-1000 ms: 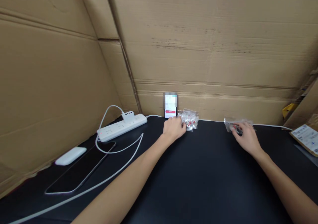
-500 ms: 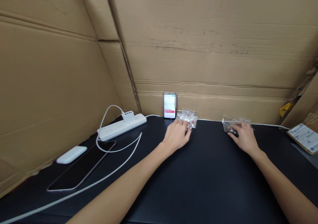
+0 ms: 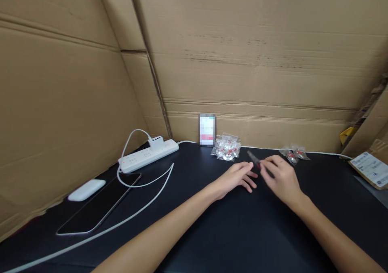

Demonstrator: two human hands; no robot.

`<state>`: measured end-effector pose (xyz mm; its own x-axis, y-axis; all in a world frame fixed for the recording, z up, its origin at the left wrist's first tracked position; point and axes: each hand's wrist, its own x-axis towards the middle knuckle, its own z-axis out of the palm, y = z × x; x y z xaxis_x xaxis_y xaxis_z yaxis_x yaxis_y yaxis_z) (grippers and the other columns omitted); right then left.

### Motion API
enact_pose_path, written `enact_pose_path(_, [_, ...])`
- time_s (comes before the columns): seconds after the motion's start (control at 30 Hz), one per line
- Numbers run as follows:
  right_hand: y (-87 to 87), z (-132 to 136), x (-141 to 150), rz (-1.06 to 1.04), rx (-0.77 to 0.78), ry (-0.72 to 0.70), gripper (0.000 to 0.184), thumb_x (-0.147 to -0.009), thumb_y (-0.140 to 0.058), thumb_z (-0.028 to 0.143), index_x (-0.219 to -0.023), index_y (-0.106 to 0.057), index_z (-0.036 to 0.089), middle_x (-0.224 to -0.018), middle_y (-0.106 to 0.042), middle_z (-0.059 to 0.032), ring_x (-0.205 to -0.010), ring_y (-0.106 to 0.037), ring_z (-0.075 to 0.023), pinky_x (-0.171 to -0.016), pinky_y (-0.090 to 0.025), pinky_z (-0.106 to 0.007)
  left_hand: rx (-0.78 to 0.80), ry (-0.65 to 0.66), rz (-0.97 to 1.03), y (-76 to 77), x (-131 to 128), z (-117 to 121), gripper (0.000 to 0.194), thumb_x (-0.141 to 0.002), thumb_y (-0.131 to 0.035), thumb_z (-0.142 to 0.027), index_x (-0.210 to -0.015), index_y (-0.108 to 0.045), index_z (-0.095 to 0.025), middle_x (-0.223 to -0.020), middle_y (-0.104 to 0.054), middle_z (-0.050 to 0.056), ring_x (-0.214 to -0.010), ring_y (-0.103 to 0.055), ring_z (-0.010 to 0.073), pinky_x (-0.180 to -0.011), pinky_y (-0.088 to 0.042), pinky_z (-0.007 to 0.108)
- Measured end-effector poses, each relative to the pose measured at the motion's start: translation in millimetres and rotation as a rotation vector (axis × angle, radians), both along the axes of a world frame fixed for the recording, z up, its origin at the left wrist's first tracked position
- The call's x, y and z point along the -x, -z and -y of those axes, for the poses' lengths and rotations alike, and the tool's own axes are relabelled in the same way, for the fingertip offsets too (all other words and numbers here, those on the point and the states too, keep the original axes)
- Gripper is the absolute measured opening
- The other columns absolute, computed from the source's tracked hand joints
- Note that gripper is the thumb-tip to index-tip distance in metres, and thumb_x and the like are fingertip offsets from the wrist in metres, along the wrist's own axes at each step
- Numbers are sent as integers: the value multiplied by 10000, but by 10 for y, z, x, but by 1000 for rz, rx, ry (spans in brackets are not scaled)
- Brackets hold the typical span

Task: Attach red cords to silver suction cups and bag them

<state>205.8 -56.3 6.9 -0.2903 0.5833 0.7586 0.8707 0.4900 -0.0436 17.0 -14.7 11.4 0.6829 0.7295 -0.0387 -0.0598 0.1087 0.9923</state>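
My right hand pinches a small clear plastic packet with a bit of red on it; motion blurs what it contains. Just to its left, my left hand has its fingers apart and holds nothing, its fingertips near the packet. Beyond the left hand, a pile of clear packets with shiny round contents and red marks lies against the cardboard. Two or so similar packets rest behind my right hand.
A lit phone leans on the cardboard wall. To the left are a white power strip, a charging cable, a dark tablet-like device and a white case. A labelled parcel lies far right.
My right hand has come left and nearer, carrying a packet away from the right-hand group. My left hand has left the pile, moving right and nearer, and its fingers have spread.
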Motion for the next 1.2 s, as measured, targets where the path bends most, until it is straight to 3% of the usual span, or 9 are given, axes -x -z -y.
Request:
enact_pose_path(0.07, [-13, 93, 237, 25, 59, -92, 178, -925, -514, 167, -935, -691, 151, -923, -640, -107, -844, -589, -221, -765, -508, -362, 151, 16, 168, 0, -16, 30, 381, -891, -566, -503, -989, -583, -135, -892, -638, 84, -775, -646, 173, -733, -532, 337])
enact_pose_path(0.17, [-12, 160, 416, 58, 120, -183, 173, -918, -512, 150, -953, -680, 173, -969, -646, -102, -911, -570, -243, -817, -510, -404, 184, -24, 272, 1, 3, 37, 267, -858, -659, -388, -952, -605, -144, -887, -627, 52, -786, -627, 141, -739, -522, 286])
enact_pose_path(0.33, [-18, 103, 302, -57, 86, -152, 271, -903, -509, 127, -1142, -627, 179, -1137, -613, -129, -1057, -549, -273, -915, -486, -463, 125, -93, 223, -13, 60, -3, 286, -809, -687, -240, -1072, -615, -154, -839, -632, 52, -737, -638, 167, -693, -541, 336])
enact_pose_path(0.5, [-56, 50, 173, -297, 76, -41, 302, -883, -551, 191, -1180, -600, 160, -1098, -625, -131, -1037, -568, -272, -903, -485, -447, -69, -69, 73, -57, 83, -13, 428, -780, -695, -219, -1187, -586, -147, -886, -666, 87, -746, -678, 203, -648, -522, 324])
enact_pose_path(0.63, [-59, 27, 164, -620, 339, -72, 233, -857, -600, 282, -1055, -645, 167, -878, -672, -79, -768, -616, -213, -693, -514, -358, -193, -91, -6, -22, 101, -31, 349, -784, -695, -237, -1095, -562, -150, -779, -661, 48, -705, -670, 184, -612, -483, 282])
enact_pose_path(0.73, [-50, 6, 167, -778, 512, -156, 201, -820, -654, 344, -909, -674, 165, -778, -668, -55, -684, -599, -184, -646, -491, -323, -208, -118, -14, 0, 120, -45, 294, -773, -724, -263, -964, -523, -167, -722, -649, 16, -686, -653, 157, -611, -453, 251])
enact_pose_path(0.93, [-112, 48, 189, -1123, 702, -275, 226, -746, -756, 377, -798, -687, 168, -860, -705, -65, -801, -649, -191, -695, -486, -287, -246, -242, 25, -24, 140, -93, 279, -797, -712, -374, -915, -575, -161, -765, -652, 23, -651, -615, 123, -541, -395, 209])
enact_pose_path(1.07, [-176, 104, 218, -1253, 888, -433, 229, -785, -735, 367, -877, -695, 162, -995, -725, -115, -918, -688, -252, -630, -503, -278, -262, -332, 55, -33, 149, -133, 300, -801, -700, -419, -826, -572, -149, -750, -648, 27, -548, -563, 94, -493, -370, 210])
enact_pose_path(1.2, [-186, 102, 216, -1378, 960, -509, 285, -773, -748, 282, -1026, -695, 162, -1107, -713, -135, -975, -697, -272, -659, -556, -298, -275, -386, 56, -58, 159, -146, 330, -794, -694, -456, -797, -567, -151, -676, -586, -11, -462, -491, 70, -437, -332, 201])
